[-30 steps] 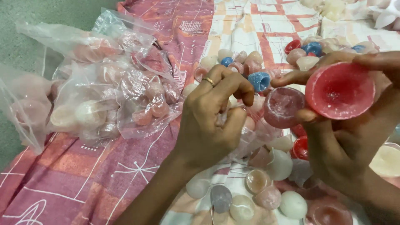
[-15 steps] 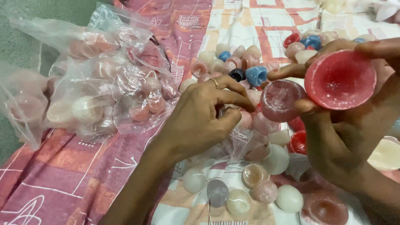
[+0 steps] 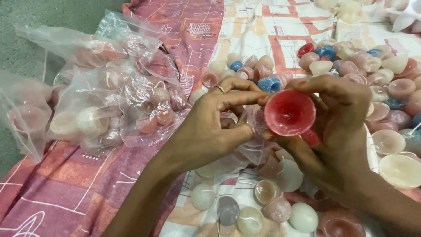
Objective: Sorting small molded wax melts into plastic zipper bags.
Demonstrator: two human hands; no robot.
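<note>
Pink patterned cloth [image 3: 66,193] underneath, small wax cups scattered everywhere. Right hand [image 3: 337,127] grips a red cup [image 3: 289,112] at centre, mouth toward camera; left hand [image 3: 215,127] pinches a clear plastic bag [image 3: 245,145] just beside it. Filled bags [image 3: 101,101] lie left.

Cup [image 3: 289,112]: centre of view, held between the left hand [image 3: 210,127] on its left and the right hand [image 3: 337,127] on its right, above the cloth [image 3: 66,193].
Empty bag [image 3: 245,140]: under and between the two hands, touching the left hand's fingers.
Filled bags [image 3: 101,96]: left of the left hand, lying on the cloth.
Loose cups [image 3: 372,74]: behind and right of the hands.
Small domed pieces [image 3: 250,206]: in front of the hands, on the cloth.
</note>
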